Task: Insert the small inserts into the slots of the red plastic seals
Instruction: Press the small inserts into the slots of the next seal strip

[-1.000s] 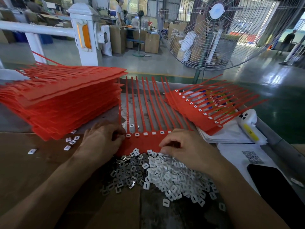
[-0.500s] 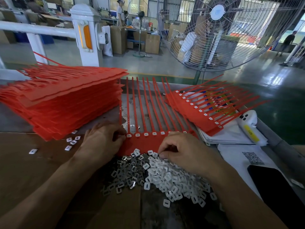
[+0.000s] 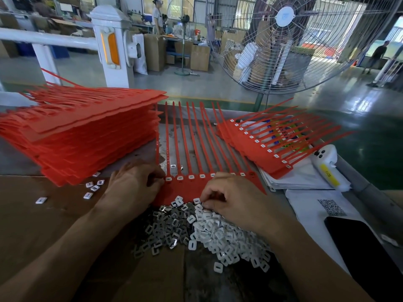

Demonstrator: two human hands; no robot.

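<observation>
Just under right hand (image 3: 237, 201): inserts (image 3: 218, 234)

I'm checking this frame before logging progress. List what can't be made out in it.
Head view only:
- Right hand: its curled fingers hide whether it pinches a small white plastic insert from the pile.
- Flat red plastic seal strip on the table: the right hand covers part of its slot row, so filled slots cannot be counted.
- Left hand: its fingertips at the strip's left end are hidden.
- Tall stack of red seal strips: cut off by the left edge.
</observation>
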